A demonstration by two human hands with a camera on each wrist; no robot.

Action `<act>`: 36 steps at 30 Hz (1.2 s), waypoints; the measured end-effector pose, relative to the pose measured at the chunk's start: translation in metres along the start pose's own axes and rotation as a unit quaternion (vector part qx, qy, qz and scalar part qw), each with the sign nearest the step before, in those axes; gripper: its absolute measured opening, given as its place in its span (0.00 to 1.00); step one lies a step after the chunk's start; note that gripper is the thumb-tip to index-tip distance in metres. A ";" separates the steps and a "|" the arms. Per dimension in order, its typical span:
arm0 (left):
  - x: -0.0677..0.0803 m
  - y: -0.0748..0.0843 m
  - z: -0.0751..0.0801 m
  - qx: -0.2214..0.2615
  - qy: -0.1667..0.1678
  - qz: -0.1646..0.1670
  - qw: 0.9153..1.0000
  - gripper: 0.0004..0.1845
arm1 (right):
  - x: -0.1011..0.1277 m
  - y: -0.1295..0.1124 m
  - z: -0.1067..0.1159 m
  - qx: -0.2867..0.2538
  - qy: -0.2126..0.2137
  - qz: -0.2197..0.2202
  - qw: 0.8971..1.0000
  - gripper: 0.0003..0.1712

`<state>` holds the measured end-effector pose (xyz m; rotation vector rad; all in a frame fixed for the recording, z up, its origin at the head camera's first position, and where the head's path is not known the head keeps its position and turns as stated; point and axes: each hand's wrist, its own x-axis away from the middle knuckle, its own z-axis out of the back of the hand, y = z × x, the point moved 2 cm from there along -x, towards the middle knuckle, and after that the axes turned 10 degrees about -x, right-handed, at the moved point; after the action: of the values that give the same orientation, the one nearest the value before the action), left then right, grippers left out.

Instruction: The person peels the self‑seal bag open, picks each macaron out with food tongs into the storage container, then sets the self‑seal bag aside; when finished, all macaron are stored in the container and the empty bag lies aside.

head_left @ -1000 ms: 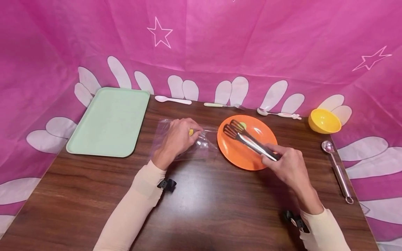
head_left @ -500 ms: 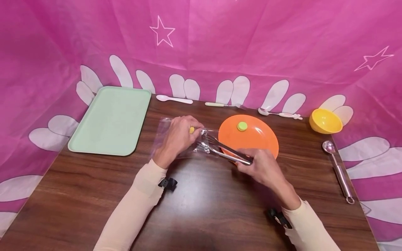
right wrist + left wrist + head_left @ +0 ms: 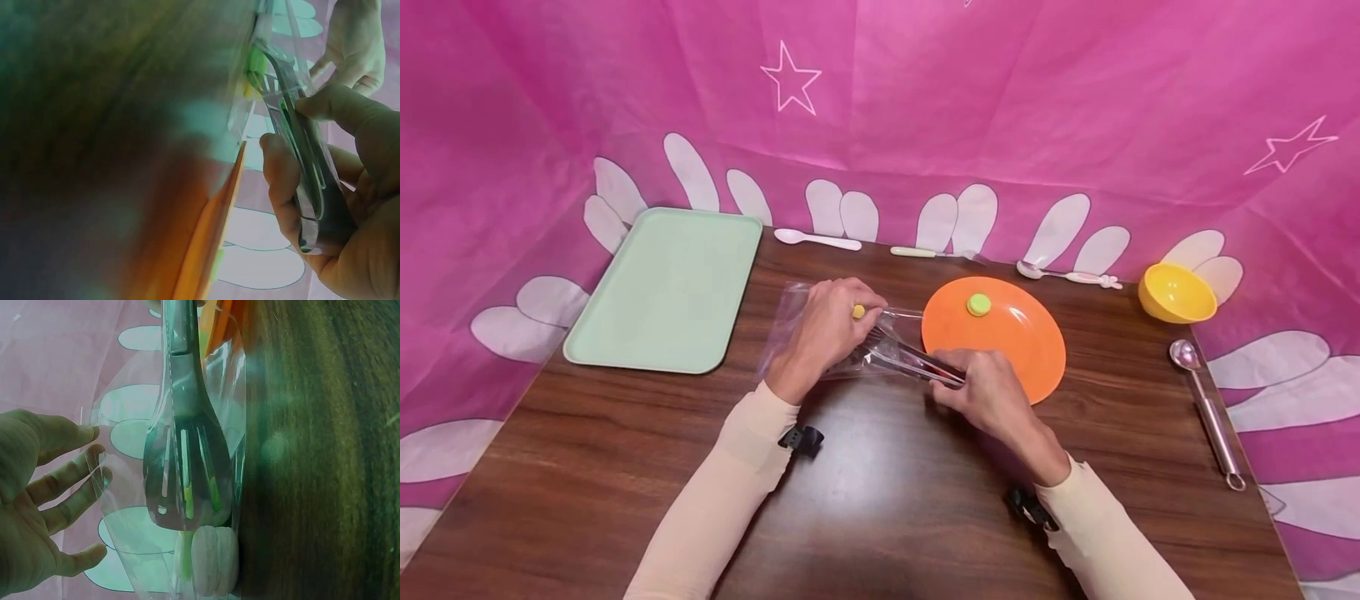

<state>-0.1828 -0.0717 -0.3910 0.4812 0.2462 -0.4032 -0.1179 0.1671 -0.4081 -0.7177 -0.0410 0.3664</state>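
A clear plastic bag (image 3: 786,307) lies on the wooden table, left of an orange plate (image 3: 1018,346). My left hand (image 3: 829,329) holds the bag's mouth, with a small yellow bit (image 3: 857,311) at its fingertips. My right hand (image 3: 983,392) grips steel tongs (image 3: 906,360) by the handles. Their black slotted heads (image 3: 184,469) sit inside the bag, seen through the film in the left wrist view, where the left hand's fingers (image 3: 69,487) touch the bag's edge. In the right wrist view the right hand (image 3: 312,187) is wrapped round the tongs (image 3: 300,144). A green round piece (image 3: 977,304) rests on the plate.
A mint green tray (image 3: 666,287) sits at the back left. Along the back edge lie a white spoon (image 3: 816,239), a pale-handled utensil (image 3: 921,251) and another spoon (image 3: 1067,273). A yellow bowl (image 3: 1176,292) and a steel scoop (image 3: 1206,408) are at the right. Pink cloth walls surround the table.
My right hand has carried the tongs left, off the orange plate, and slid their heads into the bag. The left hand has stayed on the bag.
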 end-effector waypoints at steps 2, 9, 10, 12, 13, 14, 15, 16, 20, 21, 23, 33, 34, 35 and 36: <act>0.000 0.000 0.000 -0.001 0.001 0.000 1.000 0.08 | 0.002 0.000 -0.001 0.000 0.005 0.003 1.000 0.15; 0.000 0.001 0.000 0.000 -0.004 -0.002 1.000 0.07 | 0.019 0.004 0.008 -0.008 0.032 -0.015 0.999 0.19; 0.000 0.002 -0.001 0.001 -0.006 -0.002 1.000 0.07 | 0.022 0.005 0.011 -0.007 0.037 -0.019 0.999 0.20; 0.000 0.002 -0.001 0.001 -0.008 -0.001 1.000 0.08 | 0.029 0.007 0.018 -0.006 0.041 -0.029 0.999 0.20; 0.000 0.002 0.000 0.001 -0.008 0.001 1.000 0.08 | 0.032 0.008 0.022 -0.003 0.043 -0.035 0.998 0.20; 0.000 0.001 0.000 0.001 -0.009 0.003 1.000 0.08 | 0.035 0.009 0.026 0.000 0.044 -0.040 0.998 0.20; 0.000 0.001 0.000 0.000 -0.010 0.005 1.000 0.08 | 0.038 0.011 0.029 0.004 0.046 -0.047 0.998 0.19; 0.001 0.001 0.000 -0.001 -0.010 0.005 1.000 0.08 | 0.041 0.013 0.032 0.007 0.049 -0.053 0.997 0.19; 0.001 0.000 -0.001 -0.003 -0.012 0.004 1.000 0.08 | 0.050 0.021 0.045 0.016 0.068 -0.068 0.995 0.19; 0.001 0.000 -0.001 -0.003 -0.012 0.004 1.000 0.08 | 0.052 0.023 0.048 0.019 0.075 -0.069 0.995 0.19; 0.001 0.000 -0.001 -0.001 -0.012 0.005 1.000 0.08 | 0.054 0.027 0.053 0.023 0.088 -0.070 0.993 0.19; 0.002 0.001 0.000 0.012 -0.016 0.013 1.000 0.08 | 0.054 0.053 0.061 0.045 0.131 -0.110 0.984 0.22; 0.002 0.002 0.000 0.011 -0.016 0.012 1.000 0.08 | 0.054 0.056 0.061 0.047 0.129 -0.113 0.984 0.22; 0.002 0.002 0.000 0.010 -0.016 0.011 1.000 0.08 | 0.054 0.057 0.060 0.048 0.127 -0.116 0.984 0.22; 0.002 0.002 0.000 0.007 -0.015 0.009 1.000 0.08 | 0.055 0.059 0.060 0.050 0.125 -0.118 0.984 0.22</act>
<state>-0.1804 -0.0707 -0.3907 0.4901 0.2098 -0.3954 -0.0949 0.2647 -0.4059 -0.6476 0.1279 0.0493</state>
